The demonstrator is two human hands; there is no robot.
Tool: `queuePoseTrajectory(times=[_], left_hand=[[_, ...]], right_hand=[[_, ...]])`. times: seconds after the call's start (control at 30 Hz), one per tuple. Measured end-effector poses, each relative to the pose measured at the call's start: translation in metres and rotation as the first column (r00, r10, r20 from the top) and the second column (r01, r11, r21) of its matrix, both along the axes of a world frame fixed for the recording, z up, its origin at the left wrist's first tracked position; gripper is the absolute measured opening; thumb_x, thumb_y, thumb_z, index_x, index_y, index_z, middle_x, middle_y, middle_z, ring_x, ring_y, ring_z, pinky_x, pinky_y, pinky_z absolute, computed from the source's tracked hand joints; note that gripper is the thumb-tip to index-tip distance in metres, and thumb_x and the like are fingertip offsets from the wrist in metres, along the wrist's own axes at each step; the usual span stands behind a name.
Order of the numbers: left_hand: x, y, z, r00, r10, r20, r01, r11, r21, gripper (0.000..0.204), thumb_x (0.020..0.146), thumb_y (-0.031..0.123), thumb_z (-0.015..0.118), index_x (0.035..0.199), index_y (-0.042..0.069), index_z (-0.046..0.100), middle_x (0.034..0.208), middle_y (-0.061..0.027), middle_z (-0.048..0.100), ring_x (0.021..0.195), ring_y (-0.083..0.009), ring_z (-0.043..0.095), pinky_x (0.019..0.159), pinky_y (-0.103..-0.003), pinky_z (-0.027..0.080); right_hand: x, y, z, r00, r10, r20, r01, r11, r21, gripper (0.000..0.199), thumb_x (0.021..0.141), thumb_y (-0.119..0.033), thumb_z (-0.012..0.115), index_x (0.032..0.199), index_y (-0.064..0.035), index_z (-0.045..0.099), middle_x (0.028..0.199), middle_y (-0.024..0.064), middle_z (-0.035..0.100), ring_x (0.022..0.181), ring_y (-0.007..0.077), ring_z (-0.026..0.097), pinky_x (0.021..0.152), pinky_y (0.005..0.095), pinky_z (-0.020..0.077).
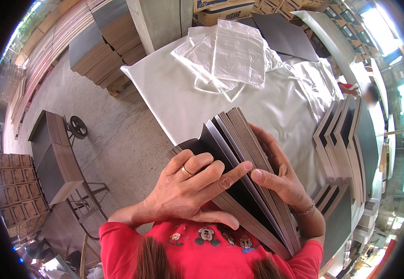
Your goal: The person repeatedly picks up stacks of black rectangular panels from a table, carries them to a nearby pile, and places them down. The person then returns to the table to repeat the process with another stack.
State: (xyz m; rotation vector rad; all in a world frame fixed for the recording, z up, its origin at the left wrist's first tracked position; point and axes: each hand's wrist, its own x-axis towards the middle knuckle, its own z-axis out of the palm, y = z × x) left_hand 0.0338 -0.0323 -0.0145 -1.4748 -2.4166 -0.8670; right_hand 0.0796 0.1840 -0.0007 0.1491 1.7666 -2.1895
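Observation:
A thick stack of dark-faced boards with grey-brown edges (250, 139) leans against my red shirt, fanned apart near its middle. My left hand (195, 183) lies across its left part, several fingers curled over the boards. Its index finger stretches to the board edges, while the thumb rests lower down on the stack. My right hand (278, 169) wraps round the right side, its fingers behind the boards and its thumb on the edges, close to the left index fingertip. A black sheet (220, 158) and a pale one show in the gap.
A table with a pale cover (157, 86) carries clear plastic bags (239, 53) and zigzag stacks of boards (346, 144) at right. More board stacks (95, 51) and a wheeled cart (60, 162) stand left. Cartons (18, 186) are piled beyond. Someone in red is at far right.

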Motion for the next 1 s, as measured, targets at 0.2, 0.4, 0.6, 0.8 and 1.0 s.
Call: queuePoseTrajectory(times=[0.2, 0.4, 0.6, 0.8, 1.0], left_hand=[[-0.0024, -0.0018, -0.0033, 1.000, -0.018, -0.002, 0.018, 0.999, 0.051, 0.086, 0.058, 0.070, 0.062, 0.123, 0.012, 0.062, 0.087, -0.0003, 0.044, 0.087, -0.0165, 0.047, 0.077, -0.033, 0.039], [-0.0054, -0.0021, -0.0020, 0.999, -0.043, 0.000, 0.043, 0.995, 0.085, 0.079, 0.063, 0.064, 0.065, 0.122, 0.010, 0.061, 0.088, -0.0004, 0.046, 0.087, -0.0161, 0.049, 0.077, -0.031, 0.041], [-0.0060, -0.0016, -0.0035, 0.999, -0.049, -0.001, 0.049, 0.995, 0.086, 0.078, 0.063, 0.063, 0.066, 0.121, 0.010, 0.062, 0.088, -0.0003, 0.047, 0.086, -0.0158, 0.049, 0.076, -0.031, 0.041], [-0.0042, -0.0035, -0.0059, 0.999, -0.042, 0.023, 0.039, 0.992, 0.120, 0.073, 0.065, 0.065, 0.065, 0.115, 0.012, 0.065, 0.088, 0.0005, 0.047, 0.085, -0.0157, 0.049, 0.077, -0.032, 0.041], [-0.0035, -0.0009, -0.0087, 0.989, 0.047, -0.141, -0.030, 0.992, 0.122, 0.070, 0.063, 0.076, 0.058, 0.101, 0.017, 0.065, 0.087, 0.0001, 0.048, 0.086, -0.0155, 0.050, 0.084, -0.036, 0.037]], right_hand=[[0.0001, -0.0013, 0.0003, 1.000, -0.005, 0.006, 0.005, 1.000, -0.029, 0.075, 0.085, -0.018, 0.066, 0.145, -0.0056, 0.023, 0.139, 0.0171, 0.038, 0.132, 0.0227, 0.034, 0.110, 0.0370, 0.0259], [0.0000, -0.0001, -0.0004, 1.000, -0.007, -0.006, 0.007, 0.999, -0.039, 0.075, 0.085, -0.017, 0.067, 0.145, -0.0047, 0.023, 0.139, 0.0167, 0.038, 0.132, 0.0219, 0.034, 0.110, 0.0360, 0.0262], [-0.0023, 0.0031, 0.0021, 0.999, 0.023, -0.035, -0.022, 0.999, 0.042, 0.077, 0.083, -0.017, 0.069, 0.144, -0.0030, 0.023, 0.138, 0.0143, 0.039, 0.131, 0.0206, 0.035, 0.109, 0.0351, 0.0271], [-0.0021, 0.0041, -0.0001, 0.999, 0.006, -0.047, -0.005, 1.000, 0.027, 0.078, 0.082, -0.017, 0.070, 0.143, -0.0024, 0.024, 0.137, 0.0124, 0.039, 0.130, 0.0197, 0.036, 0.108, 0.0341, 0.0276], [-0.0018, 0.0037, 0.0023, 1.000, -0.003, 0.004, 0.003, 1.000, -0.004, 0.078, 0.082, -0.020, 0.070, 0.143, -0.0026, 0.025, 0.137, 0.0125, 0.039, 0.130, 0.0195, 0.035, 0.108, 0.0338, 0.0273]])
